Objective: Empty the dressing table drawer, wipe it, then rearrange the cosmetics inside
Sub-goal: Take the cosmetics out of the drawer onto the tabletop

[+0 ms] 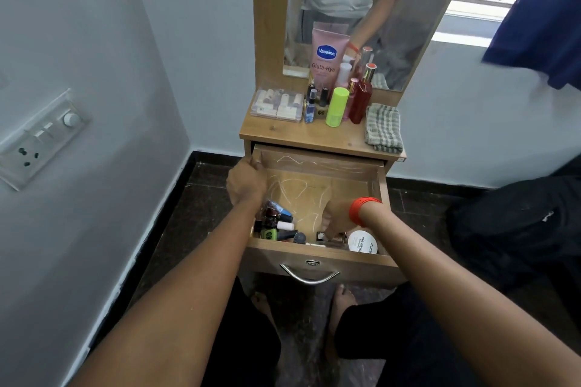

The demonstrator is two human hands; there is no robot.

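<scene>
Here, emptying the drawer [361,267].
Our left hand [246,181] grips its side; whether our right hand [338,221] holds bottles [279,225], we cannot tell. Lift them upright.

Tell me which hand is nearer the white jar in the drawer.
Right. The right hand reaches just left of the white jar; the left hand grips the drawer at its left wall, far from it.

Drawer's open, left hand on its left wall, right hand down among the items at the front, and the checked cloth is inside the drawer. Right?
Not quite. The head view shows the checked cloth on the tabletop, beside the red bottle, not inside the drawer. The left hand and right hand are as you say.
</scene>
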